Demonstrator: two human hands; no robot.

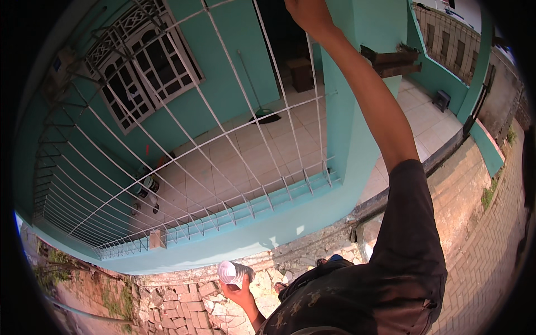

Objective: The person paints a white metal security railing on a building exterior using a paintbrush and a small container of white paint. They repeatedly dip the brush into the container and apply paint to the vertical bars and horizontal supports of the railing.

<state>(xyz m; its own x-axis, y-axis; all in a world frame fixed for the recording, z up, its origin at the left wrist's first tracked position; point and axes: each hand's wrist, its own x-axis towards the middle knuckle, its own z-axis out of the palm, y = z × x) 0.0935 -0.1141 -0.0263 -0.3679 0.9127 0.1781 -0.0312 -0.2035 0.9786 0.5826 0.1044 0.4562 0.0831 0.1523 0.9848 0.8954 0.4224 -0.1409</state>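
Observation:
My left hand [240, 293] is low in the view, its fingers wrapped round a small cup-like container [228, 271]. The container is whitish at its round end, with a grey, streaked side; what is in it I cannot make out. My right arm reaches up past the teal pillar [350, 111], and the right hand [310, 15] is at the top edge, near the white metal bars [223, 132]. That hand's fingers are cut off by the edge, so whether they hold anything does not show.
A low teal wall [223, 245] carries the bars. Behind it are a tiled porch, a broom [263, 115], a white-framed window [146, 70] and a bucket [151, 184]. A wooden block [157, 239] sits by the bars. Broken paving [184, 304] lies below me.

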